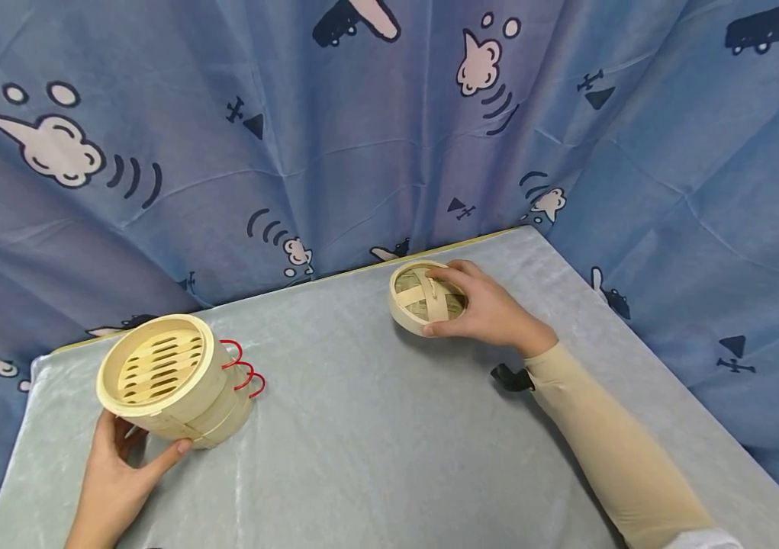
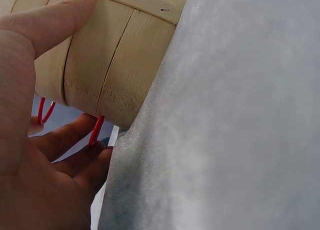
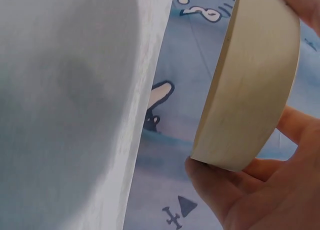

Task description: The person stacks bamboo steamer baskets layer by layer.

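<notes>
On the left part of the table stands a round bamboo steamer (image 1: 214,408) of stacked tiers, its slatted inside (image 1: 162,366) facing up. Red loops (image 1: 243,366) stick out from its side. My left hand (image 1: 114,476) grips the stack, thumb on the near wall and fingers round the other side; the left wrist view shows the thumb on the bamboo wall (image 2: 112,60). Farther right, my right hand (image 1: 488,309) holds the woven bamboo lid (image 1: 416,296) by its rim. In the right wrist view the lid (image 3: 250,85) is apart from the cloth, thumb and fingers at its edge.
A pale grey cloth (image 1: 362,427) covers the table. Behind and to the right hangs a blue patterned curtain (image 1: 362,152), close to the table's far edge. A small black piece (image 1: 511,377) sits at my right wrist.
</notes>
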The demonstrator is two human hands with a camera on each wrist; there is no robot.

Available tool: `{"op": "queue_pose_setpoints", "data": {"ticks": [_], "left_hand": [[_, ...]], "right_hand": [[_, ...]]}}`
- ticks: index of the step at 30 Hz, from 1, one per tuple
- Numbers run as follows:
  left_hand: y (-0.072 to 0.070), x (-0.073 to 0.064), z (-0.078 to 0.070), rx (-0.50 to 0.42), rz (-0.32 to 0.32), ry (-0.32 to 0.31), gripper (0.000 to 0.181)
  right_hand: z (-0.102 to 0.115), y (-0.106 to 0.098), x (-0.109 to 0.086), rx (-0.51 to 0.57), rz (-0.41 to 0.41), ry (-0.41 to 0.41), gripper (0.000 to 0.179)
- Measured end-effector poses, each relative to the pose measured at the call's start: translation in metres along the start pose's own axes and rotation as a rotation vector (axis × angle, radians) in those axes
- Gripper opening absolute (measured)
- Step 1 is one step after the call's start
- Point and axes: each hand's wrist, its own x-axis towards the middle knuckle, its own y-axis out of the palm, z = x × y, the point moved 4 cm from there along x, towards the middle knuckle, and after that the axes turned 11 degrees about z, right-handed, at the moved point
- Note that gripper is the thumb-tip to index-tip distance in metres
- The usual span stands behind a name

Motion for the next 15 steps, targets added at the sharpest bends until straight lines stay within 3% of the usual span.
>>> {"op": "queue_pose_setpoints", "data": {"ticks": [15], "left_hand": [[0.001,0.000,0.001,0.004,-0.002,-0.004,0.113]], "right_hand": [[0.030,0.013,0.017,0.014,0.027,-0.052,0.096]]}}
